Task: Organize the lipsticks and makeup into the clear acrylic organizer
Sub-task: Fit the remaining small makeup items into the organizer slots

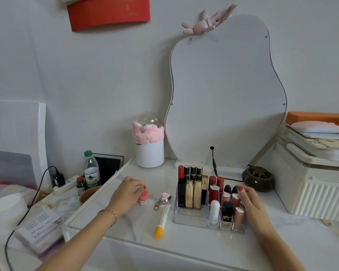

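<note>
White dresser top (pixel 184 243): left hand (pixel 125 194) grasps small pink jar (pixel 143 198); right hand (pixel 250 202) rests loosely against acrylic organizer (pixel 190 217), beside keychain (pixel 163 199) and tube (pixel 161 222).

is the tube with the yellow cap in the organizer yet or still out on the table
Still out. The yellow-capped tube lies flat on the white tabletop, left of the clear acrylic organizer, between the two hands and touched by neither.

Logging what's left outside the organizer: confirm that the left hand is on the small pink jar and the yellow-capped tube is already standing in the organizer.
Not quite. The head view shows the left hand on the small pink jar, but the yellow-capped tube is not in the clear acrylic organizer. It lies flat on the tabletop just left of it.
</note>
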